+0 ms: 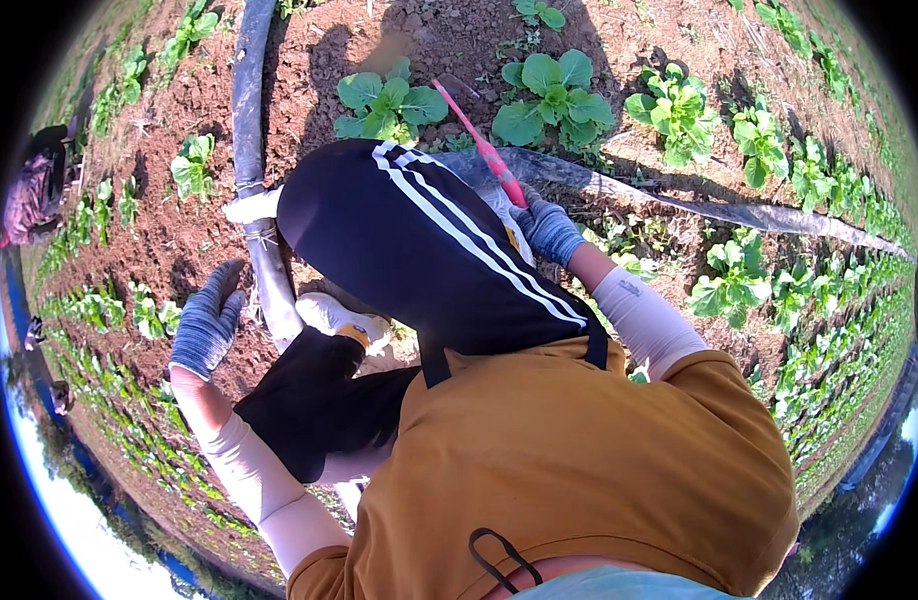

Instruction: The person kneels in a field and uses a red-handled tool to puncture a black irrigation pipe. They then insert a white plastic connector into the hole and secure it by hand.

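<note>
My right hand (551, 232), in a grey-blue knit glove, is closed around the lower end of a pink-handled hand tool (487, 152). The tool slants up and left past my right knee, its far end over the soil between two leafy green plants (557, 100). What kind of head it has is hard to make out. On the other side, my left hand (211, 318), gloved alike, hangs above the reddish soil with its fingers stretched and nothing in it. It is nearest to a grey hose (269, 265) that runs past my left shoe (337, 318).
Another leafy plant (387, 105) grows before my knee, and a smaller one (192, 167) left of the hose. A second flattened hose (699, 205) crosses the soil to the right. Rows of plants (839, 290) fill both sides. Another person (37, 190) is at the far left.
</note>
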`<state>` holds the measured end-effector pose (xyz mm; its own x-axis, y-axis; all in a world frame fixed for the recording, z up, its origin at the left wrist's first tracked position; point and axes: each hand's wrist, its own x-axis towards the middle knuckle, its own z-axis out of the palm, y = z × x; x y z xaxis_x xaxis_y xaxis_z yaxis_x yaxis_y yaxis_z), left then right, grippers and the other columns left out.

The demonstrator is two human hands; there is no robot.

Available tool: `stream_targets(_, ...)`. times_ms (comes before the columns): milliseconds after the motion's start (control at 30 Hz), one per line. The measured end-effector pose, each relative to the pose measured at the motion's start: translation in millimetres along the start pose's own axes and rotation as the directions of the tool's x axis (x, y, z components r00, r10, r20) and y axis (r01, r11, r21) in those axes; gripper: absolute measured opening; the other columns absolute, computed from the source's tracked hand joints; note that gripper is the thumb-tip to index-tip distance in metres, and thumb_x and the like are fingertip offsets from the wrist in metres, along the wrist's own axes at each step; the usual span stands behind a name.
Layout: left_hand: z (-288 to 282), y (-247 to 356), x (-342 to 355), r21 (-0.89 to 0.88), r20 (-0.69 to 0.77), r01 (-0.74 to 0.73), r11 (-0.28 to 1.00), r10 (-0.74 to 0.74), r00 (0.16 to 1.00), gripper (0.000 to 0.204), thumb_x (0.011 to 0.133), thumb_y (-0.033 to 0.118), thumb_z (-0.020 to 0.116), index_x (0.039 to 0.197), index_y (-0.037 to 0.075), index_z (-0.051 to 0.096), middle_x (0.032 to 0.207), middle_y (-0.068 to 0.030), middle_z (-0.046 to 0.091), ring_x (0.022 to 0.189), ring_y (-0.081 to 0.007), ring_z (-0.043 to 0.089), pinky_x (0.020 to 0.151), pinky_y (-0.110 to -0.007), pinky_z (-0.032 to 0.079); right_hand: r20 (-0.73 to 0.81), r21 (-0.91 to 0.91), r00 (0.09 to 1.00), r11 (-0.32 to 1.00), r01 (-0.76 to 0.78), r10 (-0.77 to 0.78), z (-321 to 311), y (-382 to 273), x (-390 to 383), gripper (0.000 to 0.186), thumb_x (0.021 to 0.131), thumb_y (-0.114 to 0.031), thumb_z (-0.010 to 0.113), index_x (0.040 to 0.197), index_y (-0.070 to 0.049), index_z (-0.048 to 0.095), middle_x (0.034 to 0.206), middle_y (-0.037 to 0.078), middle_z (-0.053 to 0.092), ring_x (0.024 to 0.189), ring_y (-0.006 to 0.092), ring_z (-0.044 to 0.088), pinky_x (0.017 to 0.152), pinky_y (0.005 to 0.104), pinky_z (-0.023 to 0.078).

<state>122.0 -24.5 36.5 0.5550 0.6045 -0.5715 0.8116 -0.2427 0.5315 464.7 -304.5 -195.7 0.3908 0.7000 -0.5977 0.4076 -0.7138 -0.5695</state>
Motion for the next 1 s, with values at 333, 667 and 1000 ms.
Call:
stream_targets(333, -10.6, -36.1, -13.8, -0.085, -0.046, 0.149, 0.985, -0.154, 0.987, 0.039, 0.09, 0.001, 0.046, 0.128, 0.005, 0.041, 0.124, -0.0104, 0.051, 0.116, -0.0173, 0.048, 0.092, -0.025, 0.04, 0.193, -0.208, 0.981, 0.978, 0.019, 0.022, -66.6, 32.8, -78.6, 0.052, 0.087, -0.03, 0.049, 0.133, -0.012, 0.036, 0.092, 0.024, 0.061, 0.084, 0.0398, 0.059, 0.076, 0.0439, 0.046)
stream_targets(667, -12.0, -47.7, -19.3, -0.207, -0.065, 0.148, 0.967, -0.164, 0.984, 0.041, 0.091, 0.002, 0.046, 0.13, 0.004, 0.038, 0.128, -0.0079, 0.047, 0.119, -0.017, 0.044, 0.094, -0.024, 0.038, 0.001, -0.007, 0.998, 0.998, 0.061, -0.061, -8.7, 4.0, 3.7, 0.056, 0.087, -0.037, 0.046, 0.132, -0.005, 0.036, 0.091, 0.027, 0.06, 0.085, 0.0401, 0.059, 0.075, 0.0449, 0.046)
stream_targets(1000, -21.7, -68.4, -35.9, -0.077, -0.09, 0.112, 0.991, -0.119, 0.989, 0.04, 0.091, 0.003, 0.047, 0.13, 0.005, 0.04, 0.125, -0.0057, 0.049, 0.113, -0.013, 0.047, 0.078, -0.024, 0.045, 0.227, 0.003, 0.972, 0.998, 0.065, -0.064, -10.1, 43.6, -59.4, 0.053, 0.088, -0.037, 0.047, 0.132, -0.011, 0.037, 0.087, 0.023, 0.061, 0.081, 0.0364, 0.061, 0.072, 0.0425, 0.047)
